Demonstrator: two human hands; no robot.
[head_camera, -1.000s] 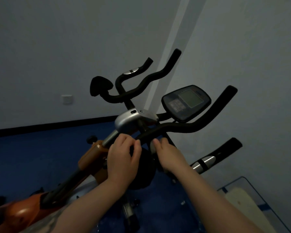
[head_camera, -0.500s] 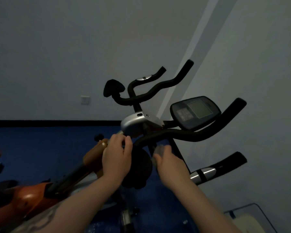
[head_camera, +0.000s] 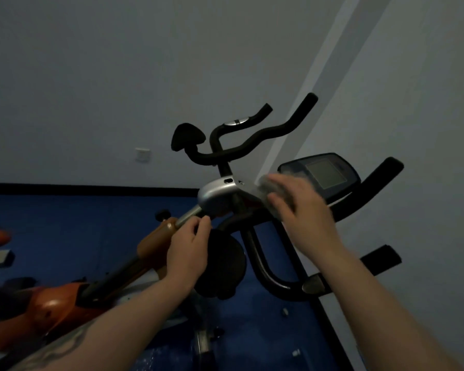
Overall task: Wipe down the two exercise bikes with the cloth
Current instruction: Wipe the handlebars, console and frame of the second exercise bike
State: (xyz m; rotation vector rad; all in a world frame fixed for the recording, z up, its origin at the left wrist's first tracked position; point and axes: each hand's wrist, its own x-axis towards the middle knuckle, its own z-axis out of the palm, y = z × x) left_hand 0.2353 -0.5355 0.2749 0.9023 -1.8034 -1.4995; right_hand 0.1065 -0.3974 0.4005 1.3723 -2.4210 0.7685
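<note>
Cloth (head_camera: 272,192) lies under right hand (head_camera: 303,207) fingers, pinched against thumb, beside console (head_camera: 324,175); left hand (head_camera: 188,250) fingers curl around silver post (head_camera: 188,218)

handlebars (head_camera: 255,145) and console (head_camera: 330,174) crowding ahead, open gap beneath black bar (head_camera: 263,269)

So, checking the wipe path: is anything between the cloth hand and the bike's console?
Nothing visible. The right hand holds the cloth right at the console, its left edge partly hidden behind them.
</note>
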